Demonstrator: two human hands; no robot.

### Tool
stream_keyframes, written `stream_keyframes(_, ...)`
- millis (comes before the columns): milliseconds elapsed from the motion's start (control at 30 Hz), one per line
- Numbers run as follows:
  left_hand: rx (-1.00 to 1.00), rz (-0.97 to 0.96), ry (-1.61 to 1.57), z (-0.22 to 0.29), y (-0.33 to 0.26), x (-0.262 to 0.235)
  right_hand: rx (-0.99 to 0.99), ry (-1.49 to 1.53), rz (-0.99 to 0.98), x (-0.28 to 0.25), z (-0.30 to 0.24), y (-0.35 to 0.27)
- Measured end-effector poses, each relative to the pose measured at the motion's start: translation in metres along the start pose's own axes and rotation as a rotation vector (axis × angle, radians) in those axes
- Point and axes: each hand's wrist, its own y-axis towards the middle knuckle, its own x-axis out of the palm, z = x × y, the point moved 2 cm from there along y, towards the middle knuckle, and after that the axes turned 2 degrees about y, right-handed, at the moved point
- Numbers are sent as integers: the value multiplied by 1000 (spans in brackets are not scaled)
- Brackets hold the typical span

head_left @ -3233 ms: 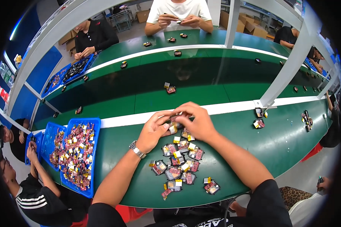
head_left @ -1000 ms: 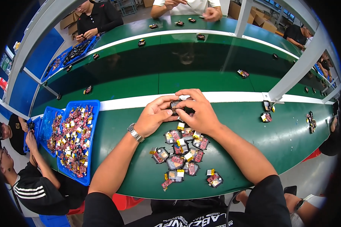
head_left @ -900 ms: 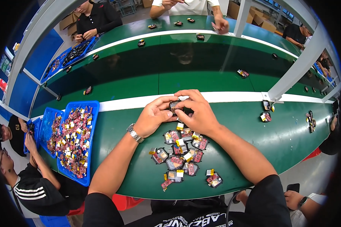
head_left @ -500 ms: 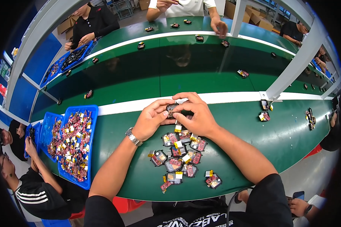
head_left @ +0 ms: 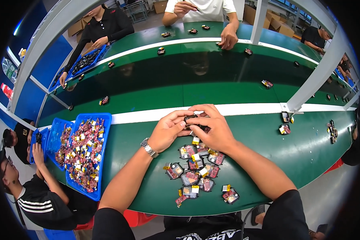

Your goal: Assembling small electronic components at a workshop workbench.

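Note:
Above the near green table, my left hand (head_left: pixel 170 133) and my right hand (head_left: pixel 217 131) meet around a small black plastic housing (head_left: pixel 189 118). Fingers of both hands are closed on it, and they hide most of its inside. Just below my hands lies a cluster of similar housings (head_left: pixel 189 179), with red circuit boards and small silver battery cells with yellow tape. One more housing with a red board (head_left: pixel 230 195) sits apart, to the right of the cluster.
At left, a blue tray (head_left: pixel 104 148) holds many red boards with cells; another blue tray (head_left: pixel 55 138) adjoins it. Beyond a white rail (head_left: pixel 142 116) runs a green conveyor belt (head_left: pixel 148 94) carrying scattered housings. A grey post (head_left: pixel 317 80) rises at right. Co-workers sit around.
The view has shifted slightly, so the scene sits further right. My hands still hold the housing. Across the belt, one co-worker's hand reaches down to a housing; another's arm stretches toward the belt's left end.

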Motion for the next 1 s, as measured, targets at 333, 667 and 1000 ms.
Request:
stream_keyframes(333,55,12,30,0,0,-1,-62,2,32,4,-4,3)
stream_keyframes(667,106,-19,-27,1,-1,1,-23,90,48,2,-5,1)
stream_keyframes(1000,169,49,-40,3,1,-2,-2,118,-15,7,-3,4)
